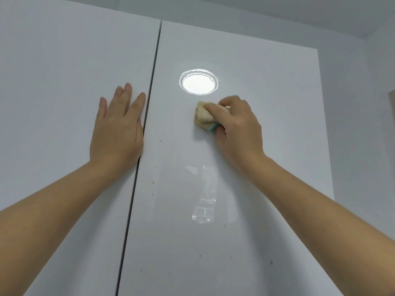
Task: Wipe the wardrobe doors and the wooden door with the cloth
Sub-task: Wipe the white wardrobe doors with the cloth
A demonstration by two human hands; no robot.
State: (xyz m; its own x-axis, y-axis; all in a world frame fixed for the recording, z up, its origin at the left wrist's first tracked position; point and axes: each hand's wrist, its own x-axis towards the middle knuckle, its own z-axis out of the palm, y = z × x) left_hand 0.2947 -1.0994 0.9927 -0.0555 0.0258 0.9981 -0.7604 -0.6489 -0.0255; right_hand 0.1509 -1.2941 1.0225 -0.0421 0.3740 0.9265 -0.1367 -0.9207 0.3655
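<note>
Two glossy white wardrobe doors fill the view, split by a dark vertical gap. My right hand point(237, 129) grips a bunched beige cloth point(204, 117) with a teal edge and presses it against the right wardrobe door point(267, 92), just below a round light reflection. My left hand point(118, 127) lies flat with straight fingers on the left wardrobe door point(53, 92), next to the gap. Small brownish specks dot the right door below the cloth. No wooden door is visible.
The dark gap between the doors point(149, 103) runs from top to bottom. The white ceiling point(277, 13) sits above the wardrobe, and a white wall point(363, 124) lies to the right. A beige edge point(391, 103) shows at the far right.
</note>
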